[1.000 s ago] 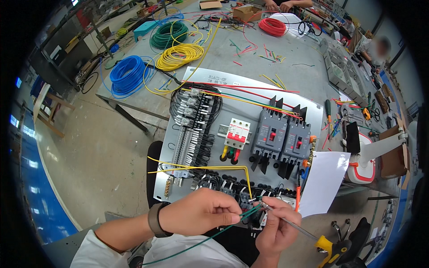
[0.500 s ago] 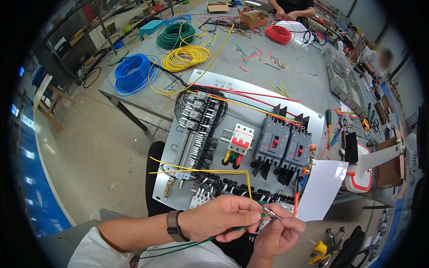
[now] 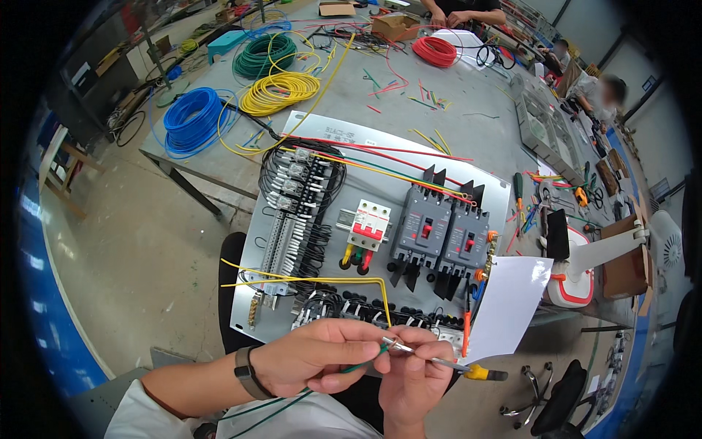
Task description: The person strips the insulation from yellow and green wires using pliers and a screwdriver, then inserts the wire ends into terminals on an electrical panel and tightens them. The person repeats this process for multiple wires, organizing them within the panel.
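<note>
My left hand (image 3: 311,357) pinches a green wire (image 3: 289,402) near its end, thumb and fingers closed. The wire trails back over my white sleeve. Against it, my right hand (image 3: 413,380) is closed around the shaft of a screwdriver (image 3: 479,373) with a yellow and black handle pointing right. A small silvery metal piece (image 3: 398,345) shows between the fingertips of both hands; its exact kind is hard to make out. Just beyond lies a grey mounting panel (image 3: 446,157) with two dark circuit breakers (image 3: 424,230), a smaller white breaker (image 3: 369,223) and wired terminal blocks (image 3: 278,234).
Coils of blue (image 3: 191,121), green (image 3: 256,57), yellow (image 3: 274,91) and red wire (image 3: 434,51) lie on the grey table. A white sheet (image 3: 512,304) overhangs the panel's right side. A white fan (image 3: 574,282) stands at right. Another person's hands (image 3: 450,18) work across the table.
The whole view has shifted slightly left. My hands have moved left relative to the panel. The screwdriver has swung from sloping down to nearly level, its handle now higher and nearer.
</note>
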Demonstrator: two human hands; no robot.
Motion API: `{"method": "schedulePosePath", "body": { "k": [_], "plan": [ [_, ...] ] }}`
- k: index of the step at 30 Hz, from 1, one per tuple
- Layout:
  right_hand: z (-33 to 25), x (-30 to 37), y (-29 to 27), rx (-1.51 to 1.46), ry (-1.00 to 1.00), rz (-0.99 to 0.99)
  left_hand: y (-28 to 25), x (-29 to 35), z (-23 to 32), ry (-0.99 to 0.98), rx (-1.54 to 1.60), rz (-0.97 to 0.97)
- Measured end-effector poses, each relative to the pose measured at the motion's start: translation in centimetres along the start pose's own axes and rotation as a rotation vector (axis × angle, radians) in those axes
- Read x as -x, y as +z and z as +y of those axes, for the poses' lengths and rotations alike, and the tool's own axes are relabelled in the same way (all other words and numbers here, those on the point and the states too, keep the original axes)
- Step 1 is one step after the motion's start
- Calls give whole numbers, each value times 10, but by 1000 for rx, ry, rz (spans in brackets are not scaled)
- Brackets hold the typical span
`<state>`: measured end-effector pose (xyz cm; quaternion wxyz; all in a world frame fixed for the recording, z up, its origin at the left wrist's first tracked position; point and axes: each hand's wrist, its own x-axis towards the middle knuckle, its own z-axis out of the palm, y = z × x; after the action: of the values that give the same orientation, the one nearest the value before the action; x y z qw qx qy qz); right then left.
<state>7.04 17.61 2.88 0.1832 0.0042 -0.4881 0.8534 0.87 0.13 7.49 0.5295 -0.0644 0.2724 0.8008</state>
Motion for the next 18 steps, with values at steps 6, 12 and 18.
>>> {"method": "schedulePosePath", "body": {
  "k": [6,12,18],
  "plan": [
    [0,-3,-2,-124,16,52,-7,11,7,34,139,-41],
    [-47,-52,-51,466,308,-82,-16,36,28,168,-15,44],
    [-97,-135,-82,1496,9,-498,-15,52,39,141,-193,128]
  ]
}}
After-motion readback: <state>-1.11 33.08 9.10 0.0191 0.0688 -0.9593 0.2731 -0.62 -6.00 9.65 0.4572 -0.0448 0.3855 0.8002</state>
